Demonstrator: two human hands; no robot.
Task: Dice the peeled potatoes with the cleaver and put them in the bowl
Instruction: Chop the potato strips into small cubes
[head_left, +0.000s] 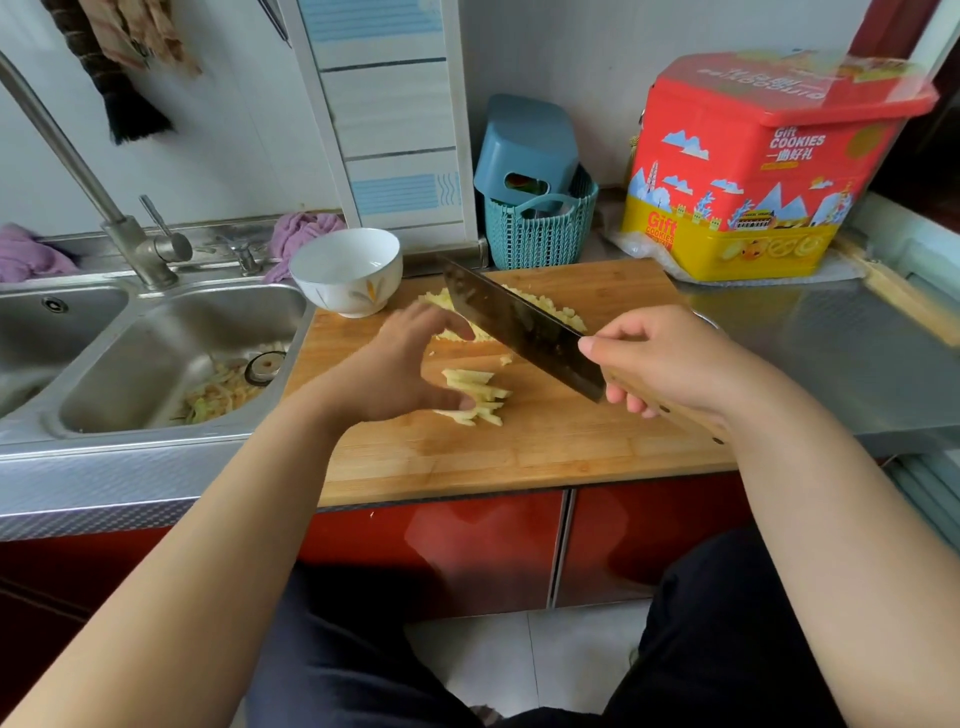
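Observation:
A wooden cutting board (545, 447) lies on the counter. Pale potato strips (478, 397) sit in a small bundle at its middle, and a heap of diced potato (561, 312) lies behind the blade toward the back. My right hand (670, 358) grips the wooden handle of a dark cleaver (519, 327), held raised and tilted above the board. Blurred, my left hand (400, 364) hovers with spread fingers just left of the strips, its thumb near them. The white bowl (347, 270) stands empty at the board's back left corner.
A steel double sink (156, 353) with peelings and a tap lies left of the board. Behind the board stand a teal basket (540, 228) and a red and yellow cookie tin (748, 171). Steel counter extends to the right.

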